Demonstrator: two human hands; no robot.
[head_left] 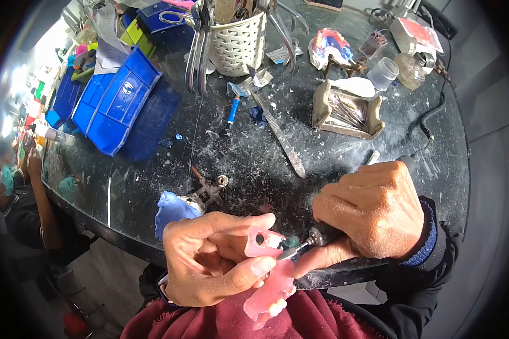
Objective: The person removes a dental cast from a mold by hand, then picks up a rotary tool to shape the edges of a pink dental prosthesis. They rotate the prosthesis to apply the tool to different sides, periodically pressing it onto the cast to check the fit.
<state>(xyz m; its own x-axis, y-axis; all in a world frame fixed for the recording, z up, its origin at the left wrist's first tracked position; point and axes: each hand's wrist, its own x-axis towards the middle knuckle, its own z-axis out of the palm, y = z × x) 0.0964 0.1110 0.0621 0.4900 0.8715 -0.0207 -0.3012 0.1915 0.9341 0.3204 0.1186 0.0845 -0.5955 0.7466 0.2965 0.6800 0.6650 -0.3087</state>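
Near the table's front edge, my left hand [215, 257] pinches a pink denture base [271, 288] with whitish teeth between thumb and fingers. The piece has a dark round hole in its upper part. My right hand [373, 212], dusted with powder, is wrapped round a dark rotary handpiece [321, 234]. Its metal tip points left and meets the pink piece beside my left thumb; the exact contact spot is hard to make out. Just behind my left hand lie a blue moulded piece [175, 212] and a metal articulator part [210, 189].
A white basket [237, 48] of tools stands at the back, with blue bins [116, 104] to its left. A metal spatula [280, 138] lies mid-table. Right of it are a bur holder [348, 113], a cup [383, 73] and a dental model [329, 48]. Another person sits at far left.
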